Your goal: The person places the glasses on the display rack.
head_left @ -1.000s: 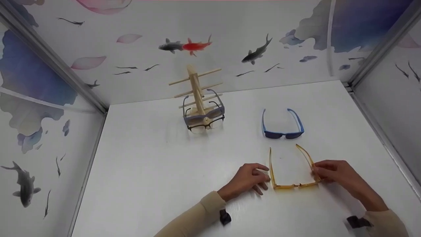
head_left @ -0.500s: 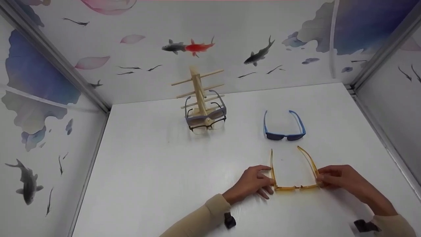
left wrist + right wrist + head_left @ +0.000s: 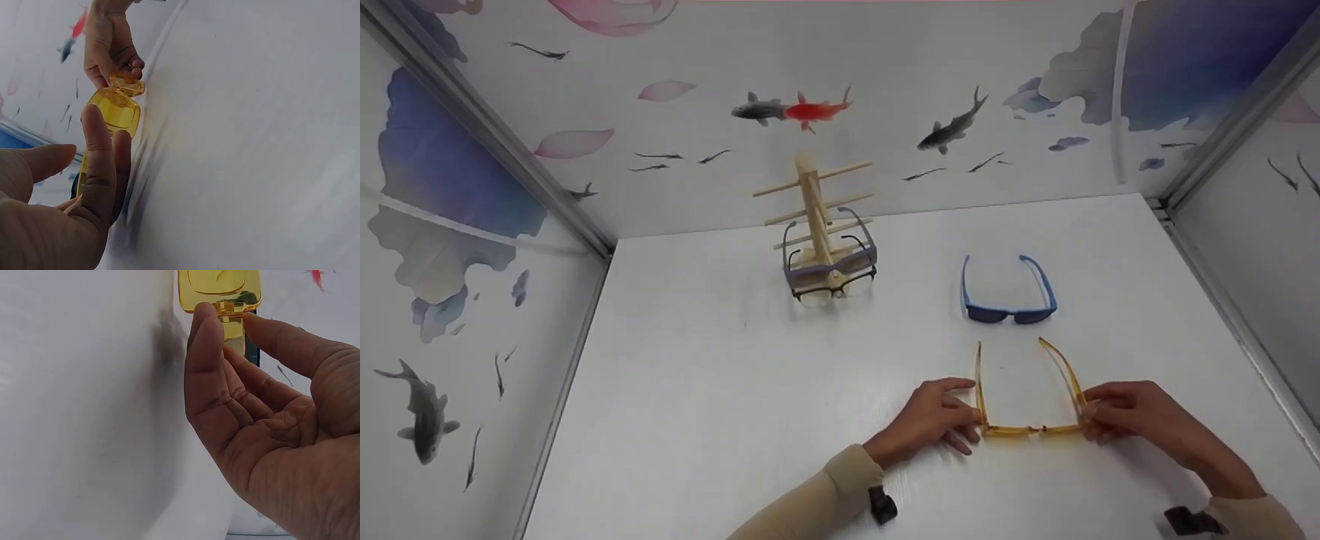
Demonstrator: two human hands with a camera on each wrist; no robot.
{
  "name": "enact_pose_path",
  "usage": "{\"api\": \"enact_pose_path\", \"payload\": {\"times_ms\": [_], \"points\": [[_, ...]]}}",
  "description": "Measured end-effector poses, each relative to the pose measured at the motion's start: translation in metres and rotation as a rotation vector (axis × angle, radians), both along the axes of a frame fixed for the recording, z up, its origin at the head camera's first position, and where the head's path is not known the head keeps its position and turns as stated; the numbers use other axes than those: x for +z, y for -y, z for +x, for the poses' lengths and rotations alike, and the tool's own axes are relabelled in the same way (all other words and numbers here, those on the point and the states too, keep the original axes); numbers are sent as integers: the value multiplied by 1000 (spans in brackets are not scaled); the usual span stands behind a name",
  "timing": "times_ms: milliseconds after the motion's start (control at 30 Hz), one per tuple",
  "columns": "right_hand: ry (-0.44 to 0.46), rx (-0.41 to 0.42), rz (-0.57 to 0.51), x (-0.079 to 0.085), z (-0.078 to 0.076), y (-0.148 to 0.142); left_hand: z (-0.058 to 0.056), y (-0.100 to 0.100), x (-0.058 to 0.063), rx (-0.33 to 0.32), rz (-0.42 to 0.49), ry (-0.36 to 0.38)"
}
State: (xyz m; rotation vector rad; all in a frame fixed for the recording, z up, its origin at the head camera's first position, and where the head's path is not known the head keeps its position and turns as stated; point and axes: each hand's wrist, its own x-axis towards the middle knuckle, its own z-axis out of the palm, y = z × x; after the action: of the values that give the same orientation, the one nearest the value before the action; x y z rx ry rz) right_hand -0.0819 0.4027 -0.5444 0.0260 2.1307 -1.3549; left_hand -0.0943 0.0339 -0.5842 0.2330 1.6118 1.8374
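Observation:
A pair of yellow see-through glasses point(image 3: 1030, 430), temples unfolded and pointing away from me, is at the front right of the white table. At its right hinge, my right hand point(image 3: 1140, 416) pinches the frame between thumb and fingers; the right wrist view shows this hinge point(image 3: 228, 308) close up. My left hand point(image 3: 926, 420) is at the left hinge, its thumb and fingers on either side of the left temple point(image 3: 980, 386). In the left wrist view, fingers of the left hand point(image 3: 95, 174) partly cover the yellow lens point(image 3: 115, 109).
Blue sunglasses point(image 3: 1011, 313) lie unfolded just beyond the yellow pair. Further left stands a wooden glasses rack point(image 3: 815, 202) with pegs, bearing grey sunglasses point(image 3: 832, 266) and dark-rimmed glasses point(image 3: 835, 290) low down. Printed wall panels point(image 3: 675, 180) enclose the table.
My left hand has moved right, from just beside the left temple to contact with it. The right hand keeps hold at the right hinge; the yellow glasses stay nearly in place.

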Motion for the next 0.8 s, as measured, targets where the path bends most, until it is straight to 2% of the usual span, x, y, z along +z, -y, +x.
{"api": "enact_pose_path", "payload": {"times_ms": [233, 367, 667, 800], "points": [[-3, -1, -11, 2, 4, 4, 4, 7, -1, -18, 29, -18], [-13, 5, -20, 4, 5, 8, 4, 13, 1, -14, 14, -41], [-43, 8, 17, 11, 2, 28, 3, 29, 5, 40, 17, -67], [-46, 11, -7, 13, -1, 36, 3, 37, 9, 59, 11, -76]]}}
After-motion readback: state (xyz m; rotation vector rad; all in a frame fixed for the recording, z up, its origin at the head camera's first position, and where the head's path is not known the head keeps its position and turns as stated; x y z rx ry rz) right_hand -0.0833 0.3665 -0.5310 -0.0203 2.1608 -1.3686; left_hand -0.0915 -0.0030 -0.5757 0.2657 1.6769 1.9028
